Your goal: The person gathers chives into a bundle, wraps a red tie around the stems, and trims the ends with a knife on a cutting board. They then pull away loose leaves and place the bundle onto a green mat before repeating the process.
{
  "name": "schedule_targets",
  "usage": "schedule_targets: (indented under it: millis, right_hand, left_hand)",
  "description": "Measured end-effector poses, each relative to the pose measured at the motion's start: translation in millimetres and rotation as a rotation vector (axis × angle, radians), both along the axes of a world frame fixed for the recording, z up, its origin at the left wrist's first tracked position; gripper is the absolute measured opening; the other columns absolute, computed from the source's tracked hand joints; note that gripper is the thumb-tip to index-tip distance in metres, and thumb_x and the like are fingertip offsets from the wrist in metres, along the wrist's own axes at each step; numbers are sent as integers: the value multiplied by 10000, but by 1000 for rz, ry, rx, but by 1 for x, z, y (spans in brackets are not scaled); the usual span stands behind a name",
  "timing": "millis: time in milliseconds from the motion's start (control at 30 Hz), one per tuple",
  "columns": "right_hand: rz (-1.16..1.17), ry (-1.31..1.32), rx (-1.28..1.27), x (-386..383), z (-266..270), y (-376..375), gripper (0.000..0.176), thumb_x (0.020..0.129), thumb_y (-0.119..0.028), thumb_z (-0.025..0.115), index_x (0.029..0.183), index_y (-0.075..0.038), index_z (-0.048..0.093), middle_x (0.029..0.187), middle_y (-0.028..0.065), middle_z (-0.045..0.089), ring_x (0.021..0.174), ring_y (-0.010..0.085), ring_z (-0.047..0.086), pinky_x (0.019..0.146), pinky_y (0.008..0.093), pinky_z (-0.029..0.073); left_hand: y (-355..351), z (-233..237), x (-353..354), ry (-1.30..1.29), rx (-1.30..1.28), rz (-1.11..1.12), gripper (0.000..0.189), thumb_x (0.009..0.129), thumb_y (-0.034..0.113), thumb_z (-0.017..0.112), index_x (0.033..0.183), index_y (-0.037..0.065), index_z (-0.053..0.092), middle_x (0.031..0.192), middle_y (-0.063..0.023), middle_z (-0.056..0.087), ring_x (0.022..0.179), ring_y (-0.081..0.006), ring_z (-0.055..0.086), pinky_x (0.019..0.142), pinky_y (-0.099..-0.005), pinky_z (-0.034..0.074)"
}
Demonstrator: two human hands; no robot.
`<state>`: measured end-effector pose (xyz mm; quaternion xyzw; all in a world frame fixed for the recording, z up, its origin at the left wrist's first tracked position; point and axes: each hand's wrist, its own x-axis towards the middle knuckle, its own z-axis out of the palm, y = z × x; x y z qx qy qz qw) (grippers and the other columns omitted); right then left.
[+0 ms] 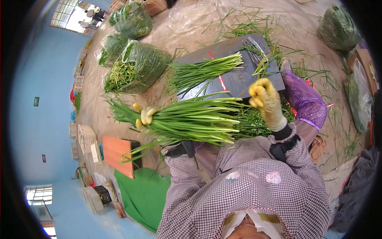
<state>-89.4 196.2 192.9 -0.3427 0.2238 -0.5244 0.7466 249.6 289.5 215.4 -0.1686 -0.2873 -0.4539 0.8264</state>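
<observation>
My left hand (145, 114), in a yellow glove, is wrapped around a large bunch of green chives (195, 117), its pale stem ends pointing right. To the right of those ends, my right hand (266, 99), gloved in yellow too, is raised with its fingers curled closed. Whatever is between those fingers is too small to make out. Beyond the hands stands a low dark board (234, 44), with a smaller pile of chives (205, 71) laid across it. A strip of red tape (222, 83) shows near that pile. Loose chives (256, 121) lie below the board by my lap.
Clear plastic bags of greens (139, 65) stand at the back left, another bag (339, 30) at the far right. Scattered green trimmings (254, 28) cover the floor behind the board. An orange board (118, 155) and a green sheet (141, 195) lie at the left.
</observation>
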Motion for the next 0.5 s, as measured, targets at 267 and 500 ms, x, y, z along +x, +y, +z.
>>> schedule_targets:
  millis: [267,500]
  right_hand:
    - [295,443,-85,-40,-54,14,335,1054,-290,563,1296,-59,592,993,-9,617,670,39,396,641,196,384]
    - [376,248,-116,35,-33,8,378,1015,-257,617,1270,21,638,1061,9,670,828,81,546,780,251,468]
  left_hand:
    - [5,-3,5,61,-96,82,560,1054,218,455,1510,-73,312,840,-17,484,815,-132,506,895,-287,504]
    - [-13,-14,3,13,-76,-43,593,1038,189,483,1518,-103,294,789,-2,477,758,-118,493,881,-282,500]
